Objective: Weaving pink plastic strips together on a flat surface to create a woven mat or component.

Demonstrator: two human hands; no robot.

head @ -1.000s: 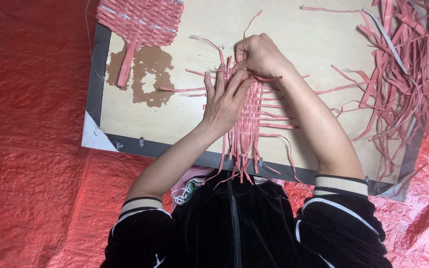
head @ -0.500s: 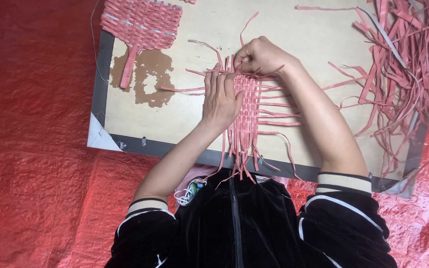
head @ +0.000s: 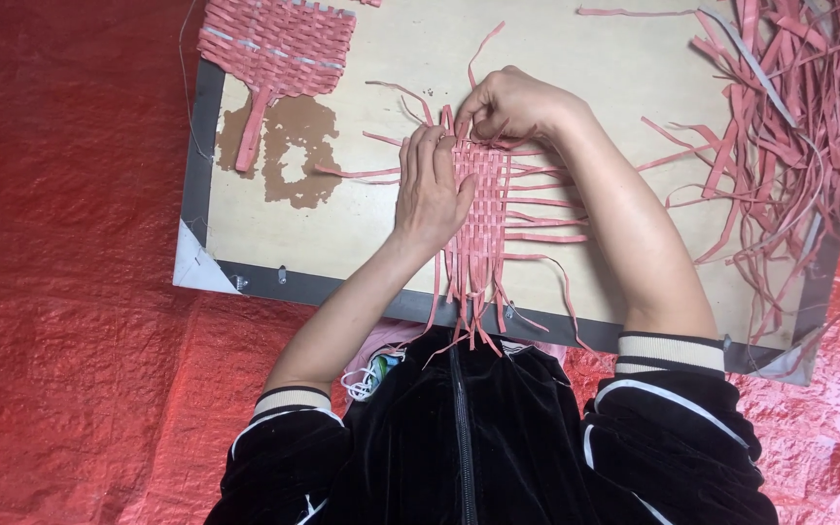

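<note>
**Pink strip mat under both hands**

The woven mat (head: pixel 483 209), a tight pink lattice with loose ends trailing out, lies under the left hand (head: pixel 430 190), pressed flat, fingers straight, gripping nothing. The right hand (head: pixel 512 102) pinches a strip at its far edge. Bare board (head: pixel 342 233) lies left of the left hand; a strip pile (head: pixel 789 126) crowds the board's right edge.

L hand (head: pixel 430 190) flat, palm down; R hand (head: pixel 517 102) fingers pinched, arms bent.
</note>
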